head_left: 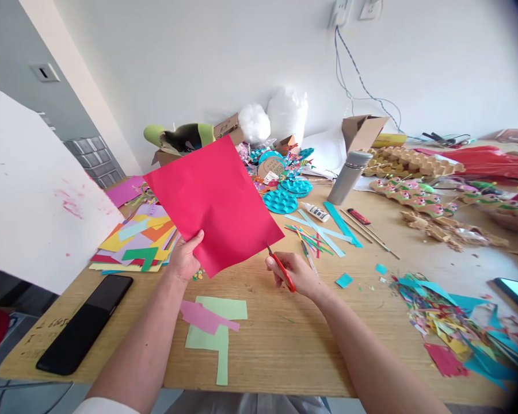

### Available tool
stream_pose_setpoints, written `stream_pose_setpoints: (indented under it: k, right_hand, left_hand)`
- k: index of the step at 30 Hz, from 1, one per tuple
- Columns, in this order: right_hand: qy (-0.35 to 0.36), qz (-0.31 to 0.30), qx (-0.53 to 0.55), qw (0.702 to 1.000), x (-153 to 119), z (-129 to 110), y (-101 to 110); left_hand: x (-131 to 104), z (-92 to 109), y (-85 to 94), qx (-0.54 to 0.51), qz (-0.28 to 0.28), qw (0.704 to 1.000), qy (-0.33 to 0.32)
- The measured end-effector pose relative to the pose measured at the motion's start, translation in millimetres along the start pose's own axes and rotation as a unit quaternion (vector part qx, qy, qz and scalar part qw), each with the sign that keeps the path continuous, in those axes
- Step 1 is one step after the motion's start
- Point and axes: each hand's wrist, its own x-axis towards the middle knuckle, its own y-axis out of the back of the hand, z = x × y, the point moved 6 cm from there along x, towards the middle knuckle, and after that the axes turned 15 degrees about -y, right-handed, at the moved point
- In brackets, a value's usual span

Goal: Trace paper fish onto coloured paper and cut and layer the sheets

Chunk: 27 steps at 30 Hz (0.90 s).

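A large sheet of red paper (218,201) is held up over the desk, tilted, by my left hand (186,257), which pinches its lower left edge with the thumb on top. My right hand (296,273) grips a pair of scissors with orange-red handles (284,271). Their tips are at the sheet's lower right edge, near the corner; whether the blades have cut in is too small to tell. Below the sheet lie light green paper pieces (207,338) and a pink paper piece (202,316) on the wooden desk (280,356).
Left are a stack of coloured paper (133,238) and a black phone (86,325). Behind stand a grey bottle (349,178), a glue bottle (316,211) and blue crafts (280,201). Paper scraps (457,328) lie right. Another person's hand (511,218) shows at the far right.
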Motion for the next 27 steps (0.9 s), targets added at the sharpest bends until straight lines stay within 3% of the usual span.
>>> stream_pose_setpoints:
  k: [7,12,27]
  right_hand:
    - [-0.013,0.022,0.003,1.000,2.9,5.5,2.2]
    - [-0.041,-0.002,0.055,0.998,4.6,11.4,-0.5]
    - [-0.028,-0.020,0.052,0.998,7.3,14.8,-2.9]
  left_hand:
    - [-0.5,0.5,-0.7,-0.003,0.003,1.000,-0.002]
    - [0.0,0.7,0.2,-0.007,0.005,1.000,-0.004]
    - [-3.7,-4.6,-1.5,-0.002,-0.005,1.000,0.016]
